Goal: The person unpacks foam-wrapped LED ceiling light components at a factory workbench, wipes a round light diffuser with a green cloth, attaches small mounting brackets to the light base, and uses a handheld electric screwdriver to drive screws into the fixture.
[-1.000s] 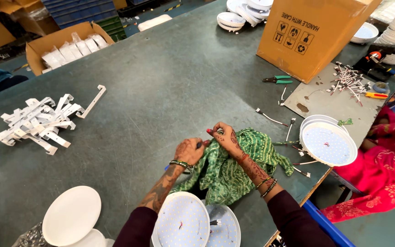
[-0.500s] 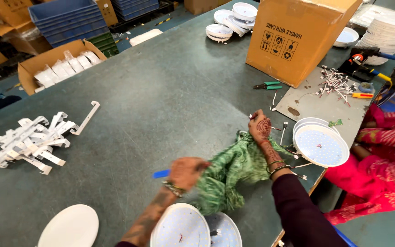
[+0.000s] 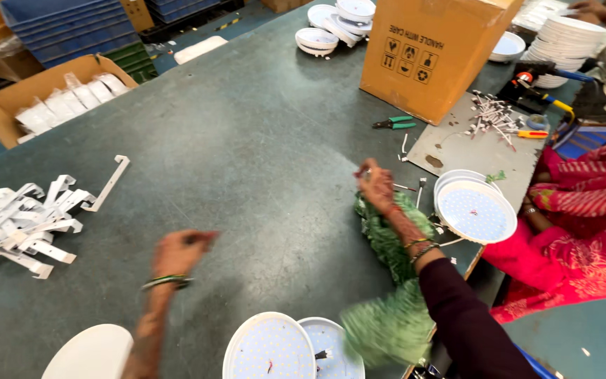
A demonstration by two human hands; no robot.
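Nearest the camera, two round white light panels (image 3: 269, 349) dotted with tiny diodes lie side by side at the table's near edge, a plain white disc (image 3: 91, 353) to their left. Just right of the panels a green patterned cloth (image 3: 387, 281) runs from a blurred bunch at the edge up along the right forearm.

The left hand (image 3: 177, 251) is out over the grey-green table (image 3: 247, 154), up and left of the panels — motion-blurred, fingers curled loosely, and I cannot tell whether anything is in them. Green bangles ring its wrist.

The right hand (image 3: 376, 184) sits at the far end of the cloth, fingertips pinched together on something small and thin; what exactly it is, too fine to make out. Bangles on that wrist too.

Right of the cloth, another round white panel (image 3: 476, 210) rests tilted at the table edge, a person in pink and red fabric (image 3: 583, 231) beside it. Far left of the cloth, a heap of white metal brackets (image 3: 26, 221).

Beyond the right hand — green-handled pliers (image 3: 394, 123), a scatter of small white parts (image 3: 492, 116) on a grey board, then a big cardboard box (image 3: 433, 52). Farther left, an open carton (image 3: 50, 95) of white bagged pieces; at the back, stacked white housings (image 3: 334, 24) and blue crates (image 3: 64, 24).
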